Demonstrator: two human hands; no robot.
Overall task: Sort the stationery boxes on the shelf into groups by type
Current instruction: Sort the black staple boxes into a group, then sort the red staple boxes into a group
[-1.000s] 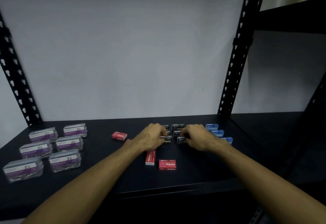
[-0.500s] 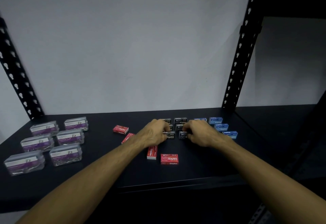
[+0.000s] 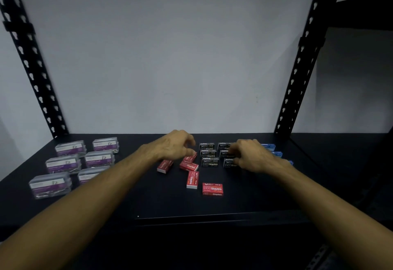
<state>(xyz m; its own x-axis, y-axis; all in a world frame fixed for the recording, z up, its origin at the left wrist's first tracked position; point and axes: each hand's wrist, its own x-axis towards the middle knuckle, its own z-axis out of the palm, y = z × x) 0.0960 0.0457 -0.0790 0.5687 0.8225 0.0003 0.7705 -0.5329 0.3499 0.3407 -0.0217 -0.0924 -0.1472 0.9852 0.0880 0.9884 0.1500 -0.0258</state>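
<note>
Both arms reach in from the bottom corners of the frame to the black shelf [image 3: 212, 206], meeting at its middle. The left hand [image 3: 172, 145] hovers over the red boxes [image 3: 189, 166], fingers curled downward with their tips just at the topmost red box; whether it actually pinches that box I cannot tell. 5 red boxes show in the lower middle of the frame: 3 crowded under and just below the left hand, 1 standing lengthwise below them, and 1 lying flat nearest the shelf's front edge, a little to the right.

Right of the red ones, at mid-frame, the black boxes [image 3: 209, 155] sit in 2 tidy columns, touching one another. The right hand [image 3: 248, 156] lies over the right column, its fingers bent onto the black boxes there; how tight the hold is stays hidden by the knuckles. Just past that hand, toward the right, blue boxes [image 3: 269, 147] peek out in a slanting line.

At the left of the frame, well apart from the rest, 6 clear clip boxes [image 3: 63, 163] with purple labels stand in 2 columns.
</note>
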